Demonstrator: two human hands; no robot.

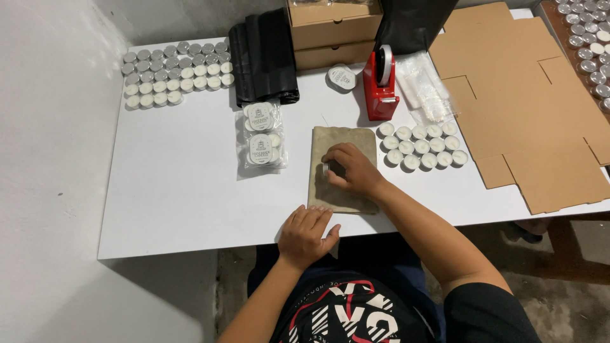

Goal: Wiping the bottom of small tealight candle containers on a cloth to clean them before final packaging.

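My right hand (349,170) rests on a folded grey-brown cloth (340,143) in the middle of the white table (178,190), fingers curled around a small tealight candle pressed against the cloth. My left hand (305,234) lies flat, fingers together, on the table's near edge just below the cloth and holds nothing. A cluster of white tealights (420,146) sits right of the cloth. Two clear packets of tealights with round labels (260,134) lie to its left.
A red tape dispenser (382,84) stands behind the cloth. Flat brown cardboard (527,101) covers the right side, closed boxes (333,32) and black bags (264,57) sit at the back. More tealights (175,73) fill the far left corner; a white wall runs along the left.
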